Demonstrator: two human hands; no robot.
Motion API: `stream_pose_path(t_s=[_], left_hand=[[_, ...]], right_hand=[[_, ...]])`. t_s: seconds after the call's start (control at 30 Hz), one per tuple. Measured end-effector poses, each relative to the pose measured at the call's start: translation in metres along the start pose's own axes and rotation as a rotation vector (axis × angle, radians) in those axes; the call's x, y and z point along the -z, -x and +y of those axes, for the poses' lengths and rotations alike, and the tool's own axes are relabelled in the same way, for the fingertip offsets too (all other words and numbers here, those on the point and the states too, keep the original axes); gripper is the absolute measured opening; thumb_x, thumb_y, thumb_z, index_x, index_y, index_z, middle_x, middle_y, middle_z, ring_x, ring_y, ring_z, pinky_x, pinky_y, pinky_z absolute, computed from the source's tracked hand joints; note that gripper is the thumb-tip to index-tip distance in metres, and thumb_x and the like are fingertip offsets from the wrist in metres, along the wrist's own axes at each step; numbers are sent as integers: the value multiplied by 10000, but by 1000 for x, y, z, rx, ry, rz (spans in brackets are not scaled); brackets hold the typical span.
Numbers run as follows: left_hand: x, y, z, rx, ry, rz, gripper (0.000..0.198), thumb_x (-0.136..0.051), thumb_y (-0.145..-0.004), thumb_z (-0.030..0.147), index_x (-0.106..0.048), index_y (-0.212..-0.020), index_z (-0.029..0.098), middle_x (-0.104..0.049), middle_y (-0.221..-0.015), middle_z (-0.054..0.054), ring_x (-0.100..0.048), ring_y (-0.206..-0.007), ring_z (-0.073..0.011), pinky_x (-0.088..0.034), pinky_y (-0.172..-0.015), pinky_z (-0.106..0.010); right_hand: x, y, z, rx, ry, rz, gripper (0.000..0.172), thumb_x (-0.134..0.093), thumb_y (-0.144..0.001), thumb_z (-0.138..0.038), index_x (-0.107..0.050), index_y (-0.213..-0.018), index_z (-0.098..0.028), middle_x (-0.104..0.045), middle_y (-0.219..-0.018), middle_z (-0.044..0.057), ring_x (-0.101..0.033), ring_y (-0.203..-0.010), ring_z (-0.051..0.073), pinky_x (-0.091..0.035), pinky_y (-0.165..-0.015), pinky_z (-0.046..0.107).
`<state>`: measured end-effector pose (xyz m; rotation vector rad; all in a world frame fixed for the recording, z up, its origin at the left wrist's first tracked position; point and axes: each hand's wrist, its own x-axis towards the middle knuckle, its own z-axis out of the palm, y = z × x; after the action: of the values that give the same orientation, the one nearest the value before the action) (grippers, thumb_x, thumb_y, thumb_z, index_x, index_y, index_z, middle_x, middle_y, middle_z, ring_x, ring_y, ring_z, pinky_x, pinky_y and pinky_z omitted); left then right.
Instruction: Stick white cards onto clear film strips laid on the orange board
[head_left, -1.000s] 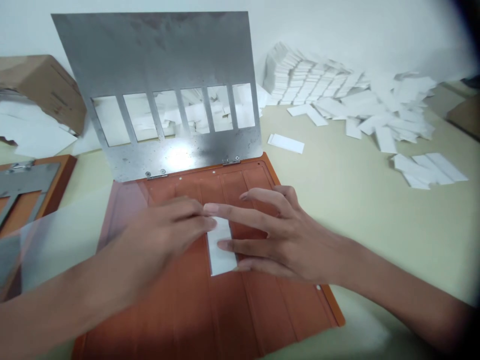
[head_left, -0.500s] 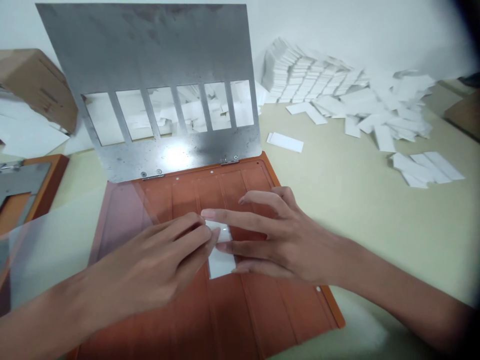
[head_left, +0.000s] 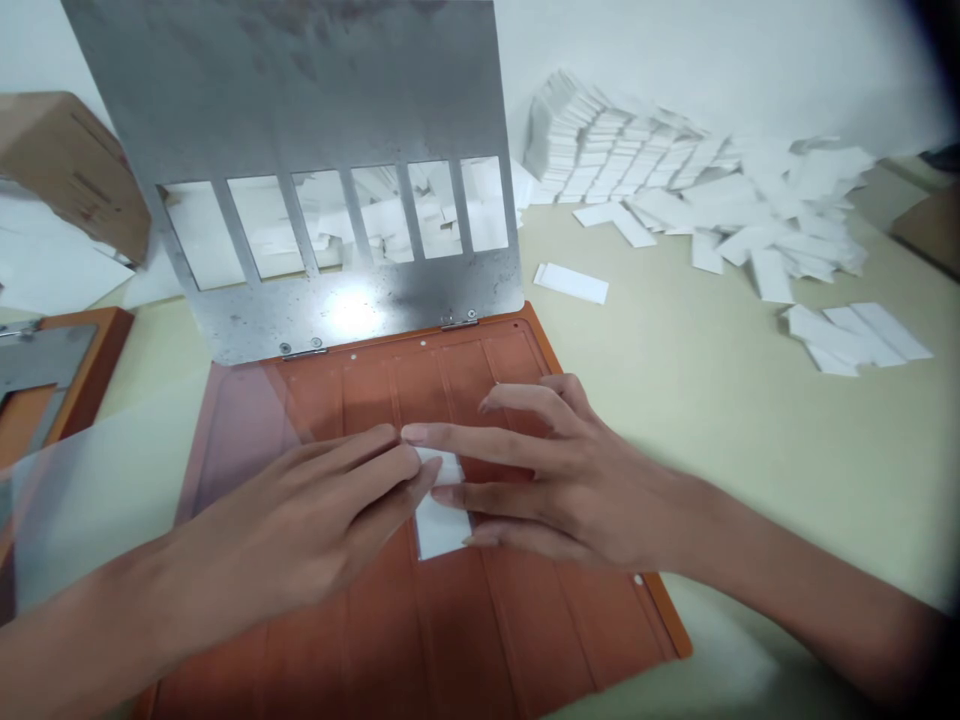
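A small white card (head_left: 442, 525) lies in the middle of an orange-brown grooved board (head_left: 480, 650), partly covered by my fingers. My left hand (head_left: 322, 520) comes in from the left, its fingers bunched together at the card's upper left edge with the thumb over the card. From the other side my right hand (head_left: 555, 470) reaches across, fingers spread, with fingertips on the card's top and right edges. A hinged metal plate (head_left: 300, 90) with a row of rectangular windows stands raised at the board's far edge. A clear film (head_left: 97, 490) lies over the board's left part.
White card pieces lie stacked (head_left: 607, 150) and in a loose heap (head_left: 780, 220) at the back right. Two small groups, one of overlapping cards (head_left: 574, 283), lie nearer. A cardboard box (head_left: 75, 160) and a second orange frame (head_left: 105, 360) are on the left.
Both hands keep nearly the same place on the card. My left fingers have shifted very slightly, and the view has tilted a little downward.
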<state>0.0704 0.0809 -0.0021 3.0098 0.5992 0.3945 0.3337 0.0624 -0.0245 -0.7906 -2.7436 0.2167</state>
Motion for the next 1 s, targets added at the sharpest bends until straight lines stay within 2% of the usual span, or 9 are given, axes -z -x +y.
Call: stream_pose_path(t_s=[0.17,0.27,0.37,0.5,0.67,0.8,1.0], left_hand=[[1,-3,-1,38,60,-55,536,-170,-1068,147,-675,-897,193,-692,-781,-20,-629,-644,-159,-493,-615,-269],[0,-3,-2,-4,38,-40,527,-187,-1065,136,-691,-921,182,-708,-806,-29,-647,-689,-175,-507,-643,-282],[-2,-1,-2,20,43,-41,542,-169,-1076,160,-689,-927,188,-721,-830,-28,-662,-712,-175,-523,-645,-286],[-5,3,-3,54,78,-47,555,-136,-1089,201,-661,-910,208,-719,-818,-9,-668,-698,-160,-520,-631,-286],[-5,5,-5,112,206,-59,501,-201,-1093,243,-657,-887,217,-695,-798,-1,-643,-662,-148,-503,-620,-276],[-2,0,-4,51,165,-36,505,-213,-1077,182,-643,-814,201,-676,-752,-14,-628,-636,-142,-488,-606,-265],[-1,1,-1,-91,-20,-49,505,-232,-1032,71,-672,-806,175,-683,-755,-43,-616,-697,-201,-469,-639,-337]], right_hand=[[-2,0,0,4,-28,6,372,-417,-1079,-444,-690,-1298,-316,-403,-1605,-9,-378,-1303,298,-342,-972,468],[-1,0,1,-3,-42,-13,374,-418,-1076,-451,-681,-1311,-325,-383,-1616,-23,-392,-1292,300,-344,-1001,484],[-1,-1,1,-6,-46,-24,365,-426,-1074,-446,-678,-1314,-335,-360,-1626,-49,-396,-1298,298,-355,-1013,484],[-1,-1,2,-6,-51,-18,353,-452,-1064,-453,-681,-1310,-344,-409,-1600,-37,-413,-1296,296,-370,-1010,480],[1,-1,2,-15,-64,-27,353,-447,-1069,-441,-688,-1302,-333,-460,-1567,-20,-422,-1295,299,-378,-1010,481],[0,-1,2,-16,-98,-26,367,-429,-1075,-433,-690,-1304,-316,-487,-1546,-41,-402,-1304,311,-371,-1027,495],[-3,-1,3,-10,-133,-5,361,-448,-1071,-423,-697,-1295,-287,-527,-1513,-34,-400,-1309,304,-373,-1046,487]])
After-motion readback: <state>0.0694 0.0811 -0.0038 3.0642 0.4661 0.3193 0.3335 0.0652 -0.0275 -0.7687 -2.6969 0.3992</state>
